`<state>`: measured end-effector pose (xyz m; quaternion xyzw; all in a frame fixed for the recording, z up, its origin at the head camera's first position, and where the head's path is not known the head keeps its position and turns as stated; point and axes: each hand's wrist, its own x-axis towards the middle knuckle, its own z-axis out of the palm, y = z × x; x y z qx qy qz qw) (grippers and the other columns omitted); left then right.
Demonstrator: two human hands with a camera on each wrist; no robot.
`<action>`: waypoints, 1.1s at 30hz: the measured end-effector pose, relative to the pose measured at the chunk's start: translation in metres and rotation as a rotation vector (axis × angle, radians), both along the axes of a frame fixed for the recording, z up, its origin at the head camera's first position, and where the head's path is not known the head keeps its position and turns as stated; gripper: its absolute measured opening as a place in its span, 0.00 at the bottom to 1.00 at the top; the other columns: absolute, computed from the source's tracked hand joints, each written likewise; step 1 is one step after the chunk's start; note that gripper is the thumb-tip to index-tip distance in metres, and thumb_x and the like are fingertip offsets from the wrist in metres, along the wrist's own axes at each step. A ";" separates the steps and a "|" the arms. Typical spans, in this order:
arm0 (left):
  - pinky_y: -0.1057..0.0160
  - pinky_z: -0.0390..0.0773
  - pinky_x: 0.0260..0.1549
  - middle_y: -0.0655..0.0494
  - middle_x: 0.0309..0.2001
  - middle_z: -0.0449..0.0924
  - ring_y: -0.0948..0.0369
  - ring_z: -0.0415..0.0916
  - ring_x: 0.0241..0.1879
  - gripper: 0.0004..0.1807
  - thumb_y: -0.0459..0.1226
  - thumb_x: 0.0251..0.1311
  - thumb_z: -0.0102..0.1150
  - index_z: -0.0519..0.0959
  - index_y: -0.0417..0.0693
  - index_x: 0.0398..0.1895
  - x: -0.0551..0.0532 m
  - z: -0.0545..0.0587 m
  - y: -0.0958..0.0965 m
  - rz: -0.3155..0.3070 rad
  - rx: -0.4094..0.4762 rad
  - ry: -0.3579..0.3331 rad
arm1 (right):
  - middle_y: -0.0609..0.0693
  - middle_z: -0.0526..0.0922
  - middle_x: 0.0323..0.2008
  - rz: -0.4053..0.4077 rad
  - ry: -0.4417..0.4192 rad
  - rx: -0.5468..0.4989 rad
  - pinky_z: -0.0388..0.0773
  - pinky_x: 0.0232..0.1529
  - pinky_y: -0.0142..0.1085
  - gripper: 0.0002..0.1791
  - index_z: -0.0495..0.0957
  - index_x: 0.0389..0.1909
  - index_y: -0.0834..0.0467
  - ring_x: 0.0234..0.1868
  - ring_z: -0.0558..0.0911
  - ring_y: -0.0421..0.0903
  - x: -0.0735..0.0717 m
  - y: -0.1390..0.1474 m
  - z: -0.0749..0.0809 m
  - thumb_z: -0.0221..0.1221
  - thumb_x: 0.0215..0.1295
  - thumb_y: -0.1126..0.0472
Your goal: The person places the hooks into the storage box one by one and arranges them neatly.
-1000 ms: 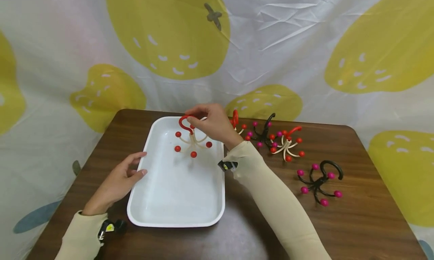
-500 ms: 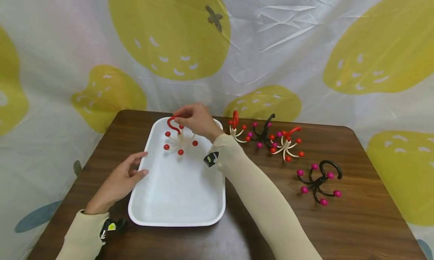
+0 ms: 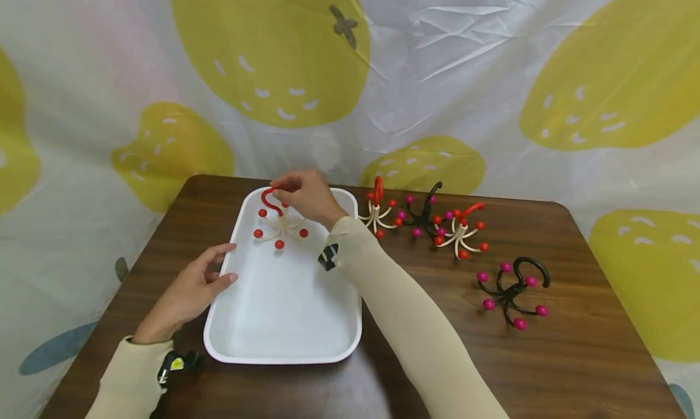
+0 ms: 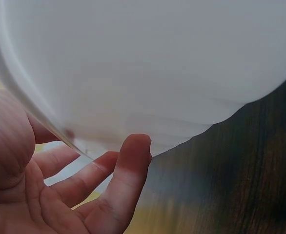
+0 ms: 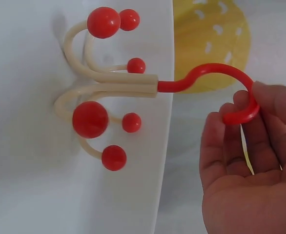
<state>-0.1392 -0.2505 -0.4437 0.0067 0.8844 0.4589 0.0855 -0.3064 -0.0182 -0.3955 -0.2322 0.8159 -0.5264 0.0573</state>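
Observation:
In the head view, my right hand pinches the red hook of a cream multi-arm hanger with red ball tips. The hanger stands upright at the back left inside a white tray. In the right wrist view, the thumb and fingers hold the end of the red hook, and the curved cream arms are right at the tray's floor. My left hand grips the tray's left side, thumb and index fingertip over the rim. In the left wrist view, other fingers press the outer wall from below.
Right of the tray, a second cream-and-red hanger, a black one with magenta balls and another cream-and-red one stand close together. Nearer lies a black hanger. A patterned cloth hangs behind the brown table.
My right hand has moved left and slightly down with the cream-and-red hanger, from over the tray's back middle to its back left. The left hand has stayed on the rim.

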 end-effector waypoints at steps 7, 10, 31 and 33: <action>0.52 0.86 0.36 0.38 0.65 0.66 0.46 0.80 0.47 0.35 0.40 0.67 0.60 0.58 0.55 0.75 0.000 0.002 -0.001 0.010 -0.014 -0.029 | 0.42 0.87 0.42 0.009 0.017 0.050 0.78 0.38 0.30 0.11 0.85 0.46 0.49 0.41 0.84 0.37 0.005 0.007 0.011 0.66 0.64 0.54; 0.51 0.86 0.36 0.38 0.64 0.66 0.46 0.80 0.48 0.35 0.40 0.67 0.60 0.58 0.56 0.76 0.001 0.002 -0.002 0.010 -0.011 -0.030 | 0.42 0.87 0.43 0.005 0.005 0.031 0.79 0.46 0.30 0.11 0.85 0.46 0.48 0.45 0.84 0.37 0.006 0.011 0.016 0.66 0.64 0.53; 0.50 0.86 0.37 0.37 0.66 0.66 0.42 0.79 0.52 0.34 0.40 0.69 0.58 0.58 0.57 0.76 0.003 -0.001 0.001 0.003 0.009 -0.020 | 0.48 0.88 0.42 -0.055 0.184 -0.096 0.83 0.46 0.33 0.09 0.86 0.44 0.54 0.44 0.84 0.40 0.035 0.064 0.023 0.65 0.65 0.58; 0.50 0.86 0.37 0.37 0.66 0.66 0.42 0.79 0.52 0.34 0.40 0.69 0.58 0.58 0.57 0.76 0.003 -0.001 0.000 0.006 0.005 -0.027 | 0.50 0.88 0.43 -0.072 0.197 -0.125 0.84 0.46 0.36 0.09 0.86 0.44 0.54 0.44 0.85 0.42 0.039 0.072 0.023 0.65 0.65 0.58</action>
